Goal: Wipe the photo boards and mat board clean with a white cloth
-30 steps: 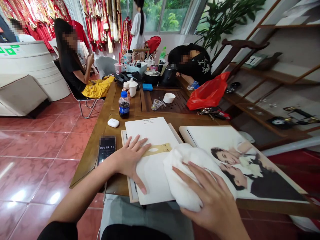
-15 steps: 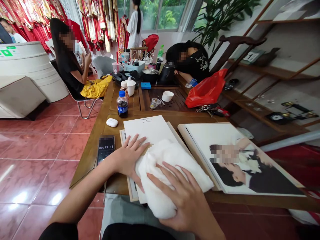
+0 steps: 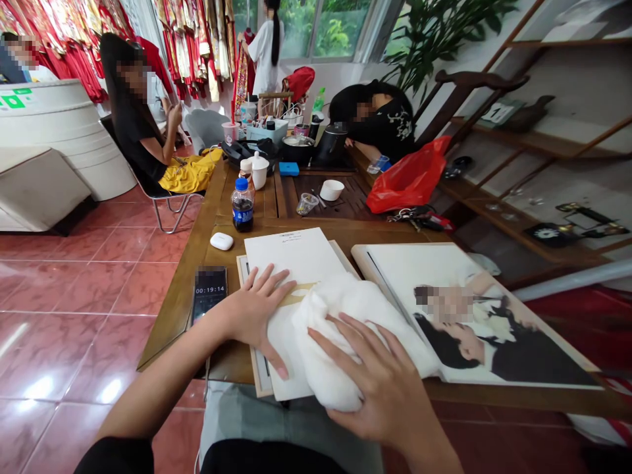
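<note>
My left hand [image 3: 257, 313] lies flat with spread fingers on the left part of a white board [image 3: 291, 253], which has small print at its top and a tan design partly showing. Under the board, the edge of a wood-framed panel [image 3: 259, 375] sticks out. A bunched white cloth [image 3: 318, 349] rests on the board's right side and hangs over toward the photo. My right hand [image 3: 378, 378] is curved over this cloth, gripping it with fingers pressed into its folds. To the right lies a large framed photo [image 3: 523, 359] of people.
Left of the board are a phone [image 3: 210, 291] showing a running timer, a white earbud case [image 3: 222, 241] and a blue-capped bottle [image 3: 242, 209]. Farther back are a white bowl [image 3: 331, 190] and a red plastic bag [image 3: 412, 181]. Other people sit and stand around the room.
The cloth has slid to the right across the board with my right hand, uncovering part of the tan design. My left hand has stayed in place.
</note>
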`<action>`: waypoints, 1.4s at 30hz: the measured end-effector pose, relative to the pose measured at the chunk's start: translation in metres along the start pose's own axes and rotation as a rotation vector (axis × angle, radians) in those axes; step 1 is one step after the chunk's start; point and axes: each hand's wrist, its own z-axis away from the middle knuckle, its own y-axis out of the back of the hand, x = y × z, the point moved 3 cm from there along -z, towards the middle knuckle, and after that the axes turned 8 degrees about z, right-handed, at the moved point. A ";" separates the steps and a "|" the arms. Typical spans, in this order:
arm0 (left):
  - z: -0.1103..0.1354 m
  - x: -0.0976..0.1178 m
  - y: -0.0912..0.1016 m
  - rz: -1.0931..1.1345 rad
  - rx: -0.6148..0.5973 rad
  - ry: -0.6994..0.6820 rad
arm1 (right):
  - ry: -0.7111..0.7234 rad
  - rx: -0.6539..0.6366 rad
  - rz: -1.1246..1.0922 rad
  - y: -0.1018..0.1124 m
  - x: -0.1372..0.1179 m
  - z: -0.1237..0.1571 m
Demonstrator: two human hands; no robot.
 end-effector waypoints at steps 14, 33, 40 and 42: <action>0.000 0.001 0.001 0.000 -0.013 0.008 | 0.020 -0.052 0.025 -0.005 0.018 0.006; -0.001 -0.003 0.001 -0.010 -0.013 -0.013 | 0.070 -0.024 -0.037 -0.006 -0.008 -0.004; 0.000 0.000 0.000 -0.004 -0.001 -0.011 | -0.015 0.018 0.114 -0.003 0.031 0.018; 0.000 -0.001 0.000 -0.002 0.001 -0.008 | -0.017 0.018 0.102 -0.002 0.028 0.019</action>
